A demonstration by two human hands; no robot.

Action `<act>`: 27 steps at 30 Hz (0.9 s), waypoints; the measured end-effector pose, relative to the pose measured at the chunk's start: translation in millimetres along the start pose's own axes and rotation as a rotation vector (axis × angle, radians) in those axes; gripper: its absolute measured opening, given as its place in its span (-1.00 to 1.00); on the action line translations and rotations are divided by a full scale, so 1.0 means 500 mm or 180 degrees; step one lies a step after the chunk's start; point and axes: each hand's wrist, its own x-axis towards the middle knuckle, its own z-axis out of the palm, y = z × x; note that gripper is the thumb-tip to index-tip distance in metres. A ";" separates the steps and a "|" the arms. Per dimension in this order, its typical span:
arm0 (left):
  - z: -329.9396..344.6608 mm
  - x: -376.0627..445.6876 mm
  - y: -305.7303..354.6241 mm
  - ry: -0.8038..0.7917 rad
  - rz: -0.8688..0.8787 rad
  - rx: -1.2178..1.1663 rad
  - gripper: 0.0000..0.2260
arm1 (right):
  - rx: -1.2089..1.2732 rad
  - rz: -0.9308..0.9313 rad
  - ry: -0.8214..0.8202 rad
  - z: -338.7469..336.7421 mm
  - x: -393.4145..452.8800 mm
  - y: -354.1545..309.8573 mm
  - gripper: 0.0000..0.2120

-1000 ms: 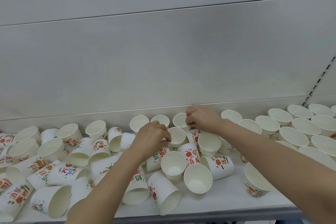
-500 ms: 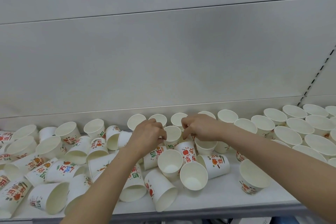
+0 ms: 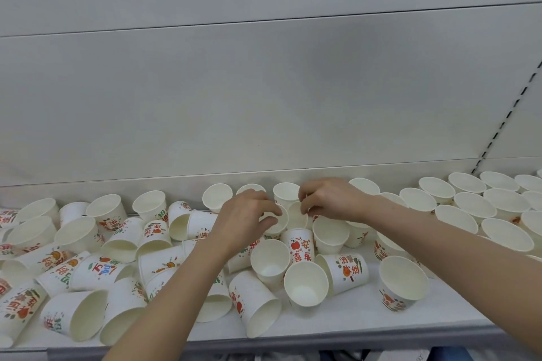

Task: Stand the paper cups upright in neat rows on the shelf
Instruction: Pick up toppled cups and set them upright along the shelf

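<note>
Several white paper cups with red, green and orange print cover the white shelf [image 3: 360,313]. At the left and centre they lie tipped in a heap [image 3: 96,267]. At the right they stand upright in rows [image 3: 475,205]. My left hand [image 3: 243,220] grips the rim of a cup [image 3: 277,223] near the back middle. Close beside it, my right hand [image 3: 331,199] pinches the rim of a neighbouring cup [image 3: 296,218]. Three upright cups [image 3: 286,192] stand against the back wall behind my hands.
A grey back wall [image 3: 264,97] rises right behind the shelf. A slotted upright [image 3: 504,114] runs up at the right. The shelf's grey front lip [image 3: 352,343] runs along the bottom, with bare white shelf in front of the upright cups at the right.
My right hand has come forward and left from the back row to a cup next to my left hand. My left hand has shifted slightly right, so both hands now meet.
</note>
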 end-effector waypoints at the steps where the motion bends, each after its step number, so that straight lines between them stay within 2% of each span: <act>1: 0.001 0.003 0.013 -0.0042 -0.0019 -0.0036 -0.89 | 0.0037 0.0028 0.0114 0.008 -0.005 -0.001 -0.90; 11: 0.045 0.016 0.070 -0.0524 -0.0028 -0.0063 -0.82 | -0.0135 0.0133 0.0776 0.018 -0.075 0.006 -0.93; 17: 0.045 0.033 0.091 -0.0770 -0.0178 0.0120 -0.74 | -0.0070 0.0413 0.0635 0.031 -0.077 -0.006 -0.88; 20: 0.042 0.040 0.100 -0.0720 -0.0216 0.0288 -0.69 | 0.0223 0.0853 0.1048 0.015 -0.097 -0.019 -0.81; 22: 0.046 0.039 0.105 -0.0812 -0.0262 0.0328 -0.65 | 0.0489 0.1181 0.1436 0.003 -0.130 -0.040 -0.88; 23: 0.049 0.037 0.108 -0.0882 -0.0273 0.0337 -0.66 | 0.0580 0.1249 0.1472 0.000 -0.149 -0.052 -0.92; 25: 0.056 0.036 0.118 -0.0987 -0.0288 0.0323 -0.70 | 0.0718 0.1227 0.1191 0.001 -0.180 -0.074 -0.95; 27: 0.058 0.038 0.127 -0.1054 -0.0373 0.0189 -0.73 | 0.0700 0.1243 0.0794 0.008 -0.194 -0.088 -0.89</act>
